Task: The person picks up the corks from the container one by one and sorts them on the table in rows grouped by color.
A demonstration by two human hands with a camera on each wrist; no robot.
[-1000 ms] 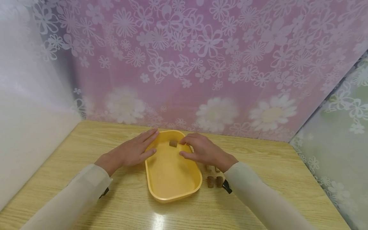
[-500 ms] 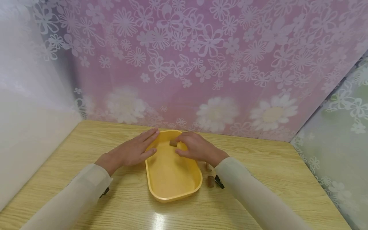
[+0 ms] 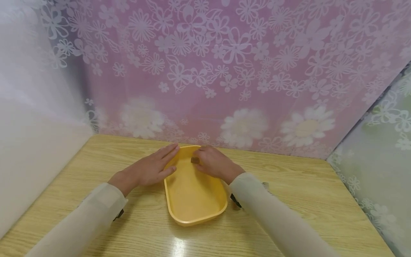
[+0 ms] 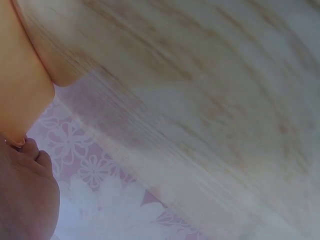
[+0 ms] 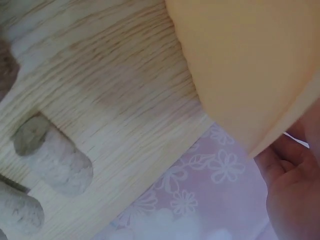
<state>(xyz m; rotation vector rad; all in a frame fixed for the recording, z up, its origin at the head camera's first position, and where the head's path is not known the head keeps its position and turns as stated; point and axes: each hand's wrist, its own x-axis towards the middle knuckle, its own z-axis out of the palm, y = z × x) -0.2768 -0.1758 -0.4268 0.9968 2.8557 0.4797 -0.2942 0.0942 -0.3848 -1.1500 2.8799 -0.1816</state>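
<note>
A yellow plastic tray stands on the table, a brown cork near its far end. My right hand reaches over the tray's right wall and pinches that cork between thumb and fingers. On the left rim lies my left hand, its fingers extended and the thumb over the inside. The left wrist view has part of that hand beside the tray's outer wall. The right wrist view catches the right hand at the tray's edge; the pinched cork is hidden there.
Several more corks lie on the table right of the tray, mostly hidden by the right sleeve in the head view. A cork and another cork show in the right wrist view. A flowered pink sheet hangs behind the wood-grain table.
My right hand has moved left and inward over the tray, and its fingers have closed on the cork. The right sleeve now covers more of the corks outside. The left hand stays put.
</note>
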